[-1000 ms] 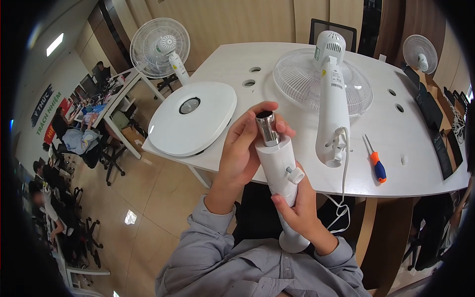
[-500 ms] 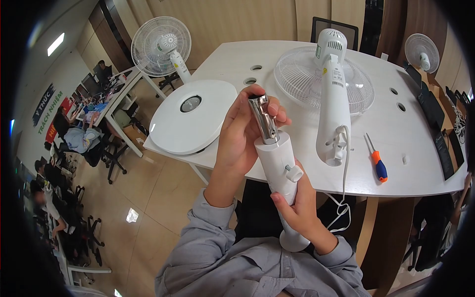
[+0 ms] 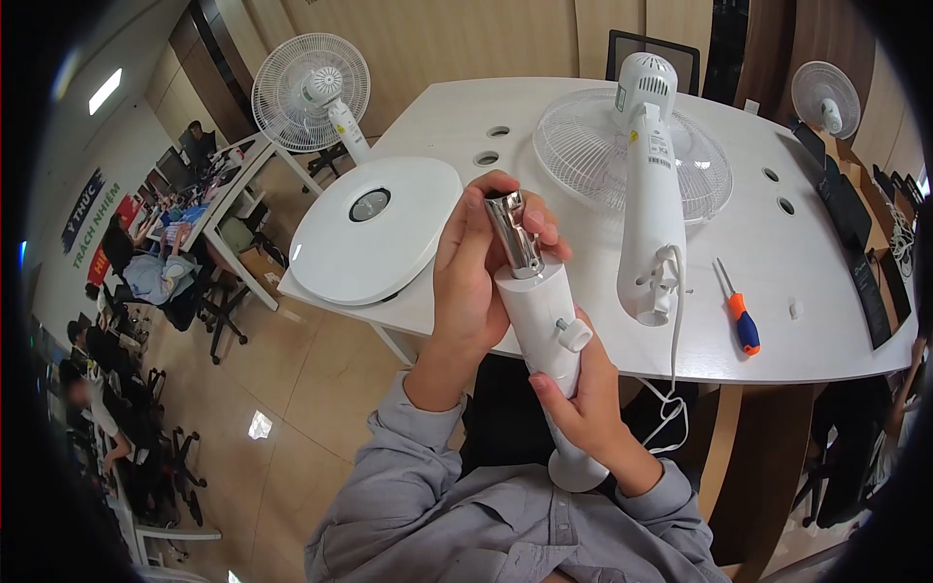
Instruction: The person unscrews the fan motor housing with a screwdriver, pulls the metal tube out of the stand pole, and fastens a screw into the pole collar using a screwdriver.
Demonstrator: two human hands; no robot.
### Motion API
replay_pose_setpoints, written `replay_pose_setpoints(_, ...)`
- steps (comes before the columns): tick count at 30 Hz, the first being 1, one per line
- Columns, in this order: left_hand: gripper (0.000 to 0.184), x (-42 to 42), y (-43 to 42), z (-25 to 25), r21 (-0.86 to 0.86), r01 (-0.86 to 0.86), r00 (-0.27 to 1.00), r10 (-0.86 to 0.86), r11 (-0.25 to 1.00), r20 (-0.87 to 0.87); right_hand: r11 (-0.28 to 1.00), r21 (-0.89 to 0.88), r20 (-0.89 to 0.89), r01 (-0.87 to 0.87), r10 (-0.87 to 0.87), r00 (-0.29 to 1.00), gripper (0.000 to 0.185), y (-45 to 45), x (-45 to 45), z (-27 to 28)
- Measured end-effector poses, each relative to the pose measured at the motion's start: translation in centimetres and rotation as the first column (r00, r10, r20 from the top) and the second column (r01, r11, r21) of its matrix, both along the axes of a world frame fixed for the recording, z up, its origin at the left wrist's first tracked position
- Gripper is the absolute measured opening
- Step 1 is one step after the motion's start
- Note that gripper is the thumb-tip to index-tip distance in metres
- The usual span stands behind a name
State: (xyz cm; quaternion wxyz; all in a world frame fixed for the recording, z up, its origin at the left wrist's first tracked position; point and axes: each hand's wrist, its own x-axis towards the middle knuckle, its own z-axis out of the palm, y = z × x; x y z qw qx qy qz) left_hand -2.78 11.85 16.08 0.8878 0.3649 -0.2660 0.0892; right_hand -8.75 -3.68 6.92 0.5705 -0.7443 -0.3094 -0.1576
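Observation:
My left hand [image 3: 471,267] is wrapped around a shiny chrome tube [image 3: 515,233], fingertips curled over its near and far sides. The tube stands out of the top of a white fan pole [image 3: 535,301], which tilts up from my lap. Lower down, my right hand [image 3: 586,403] grips this pole, its thumb across the front. A white knob [image 3: 574,336] on a metal screw sticks out of the pole's side, just above my right thumb. The pole's flared lower end [image 3: 577,473] rests against my shirt.
On the white table [image 3: 457,117] are a round white fan base [image 3: 340,267], a fan head [image 3: 648,194] lying grille down with its cord hanging off the edge, and an orange-blue screwdriver [image 3: 743,321]. Open boxes [image 3: 860,233] line the right edge. Another fan [image 3: 316,92] stands behind.
The chrome tube sits slightly deeper in the white pole, less of it showing, and my left hand is closer to the pole's top. My right hand keeps its grip.

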Motion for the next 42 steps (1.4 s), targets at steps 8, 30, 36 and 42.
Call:
replay_pose_setpoints(8, 0.036, -0.3, -0.2, -0.1, 0.033, -0.076, 0.997, 0.075, 0.997, 0.033, 1.0, 0.004, -0.017, -0.023, 0.023, 1.0, 0.078, 0.0, 0.2, -0.1)
replay_pose_setpoints(30, 0.059, 0.0, -0.1, -1.1, 0.134, -0.141, 0.981, 0.121, 0.981, 0.151, 0.988, 0.065, 0.006, -0.142, 0.142, 0.99, 0.078, -1.1, 2.5, -1.0)
replay_pose_setpoints(36, 0.062, -0.9, -0.9, -2.0, 0.138, -0.103, 0.989, 0.086, 0.985, 0.12, 0.978, 0.109, -0.072, -0.176, 0.184, 0.98, 0.079, -1.5, 2.3, -2.8)
replay_pose_setpoints(42, 0.059, -2.4, -1.4, -4.8, 0.178, -0.028, 0.984, -0.004, 0.984, 0.176, 0.953, 0.204, -0.05, -0.225, 0.24, 0.97, 0.081, -2.1, 2.1, -6.8)
